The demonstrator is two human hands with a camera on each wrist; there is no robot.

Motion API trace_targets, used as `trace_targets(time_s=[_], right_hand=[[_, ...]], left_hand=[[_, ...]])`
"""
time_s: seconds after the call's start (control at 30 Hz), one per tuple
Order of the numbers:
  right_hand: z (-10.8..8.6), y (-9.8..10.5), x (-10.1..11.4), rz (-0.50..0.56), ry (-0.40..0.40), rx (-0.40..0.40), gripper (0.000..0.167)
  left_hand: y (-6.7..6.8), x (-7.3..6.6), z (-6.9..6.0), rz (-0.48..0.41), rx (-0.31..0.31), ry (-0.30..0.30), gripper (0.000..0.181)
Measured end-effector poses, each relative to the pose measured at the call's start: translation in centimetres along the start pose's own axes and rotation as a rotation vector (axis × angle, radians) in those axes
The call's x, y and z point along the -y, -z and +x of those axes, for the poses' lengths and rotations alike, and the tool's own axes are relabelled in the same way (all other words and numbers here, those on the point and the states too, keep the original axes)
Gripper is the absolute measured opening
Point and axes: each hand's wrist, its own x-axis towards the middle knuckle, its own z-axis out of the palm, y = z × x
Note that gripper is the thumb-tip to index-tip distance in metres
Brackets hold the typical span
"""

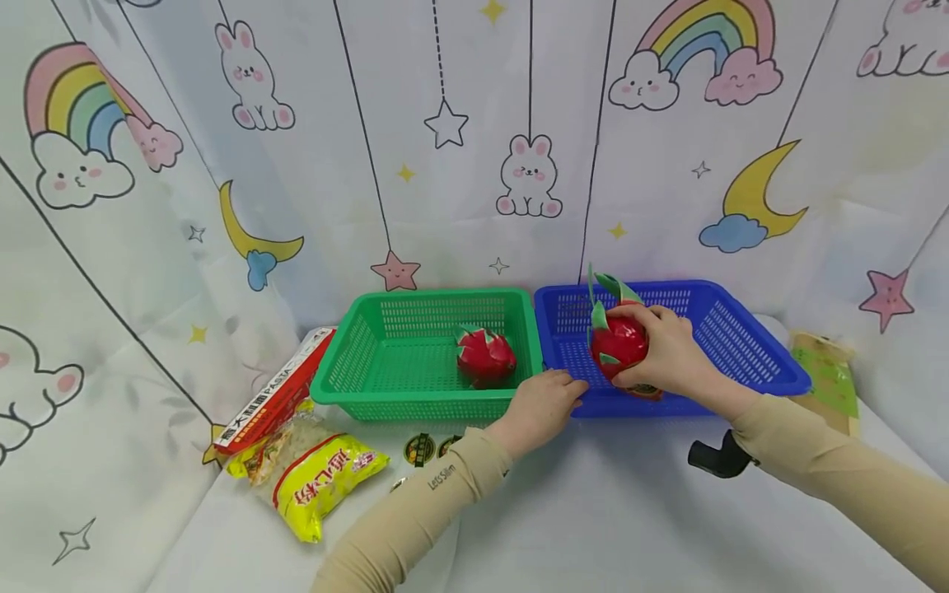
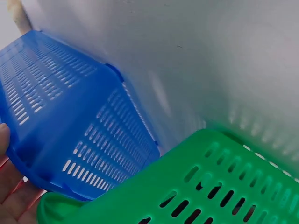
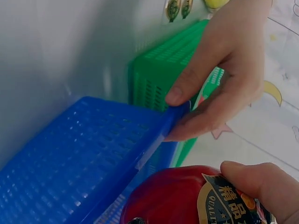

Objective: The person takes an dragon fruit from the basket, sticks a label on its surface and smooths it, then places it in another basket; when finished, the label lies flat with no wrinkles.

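Note:
In the head view my right hand (image 1: pixel 670 352) grips a red dragon fruit (image 1: pixel 619 339) with green leaf tips over the blue basket (image 1: pixel 741 350). A black and gold label (image 3: pixel 229 200) shows on that fruit in the right wrist view. My left hand (image 1: pixel 539 410) pinches the near left corner of the blue basket's rim, its thumb outside and fingers over the edge, as the right wrist view (image 3: pixel 224 79) shows. Another dragon fruit (image 1: pixel 485 358) lies at the right side of the green basket (image 1: pixel 415 405), which stands beside the blue one.
To the left lie a red pasta box (image 1: pixel 278 391) and a yellow bag of noodles (image 1: pixel 319 478). Round black stickers (image 1: pixel 419 450) sit before the green basket. A green package (image 1: pixel 826 379) lies right of the blue basket. A patterned curtain (image 1: pixel 460 198) hangs behind.

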Motion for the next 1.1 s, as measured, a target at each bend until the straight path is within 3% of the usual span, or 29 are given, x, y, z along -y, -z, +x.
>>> trace_targets(time_s=[0.33,0.7,1.1], right_hand=[[2.2,-0.5,-0.6,-0.045,-0.052,0.054,0.083],[4.8,-1.1,-1.6,-0.113,-0.072,0.175,0.079],[6.2,-1.2,-2.8,-0.141,-0.083,0.259,0.076]], left_hand=[[0.0,0.1,-0.1,-0.018,-0.043,0.017,0.019],[0.7,0.7,0.3,-0.056,0.035,0.019,0.024],[0.7,0.5,0.3,-0.06,0.035,0.023,0.023]])
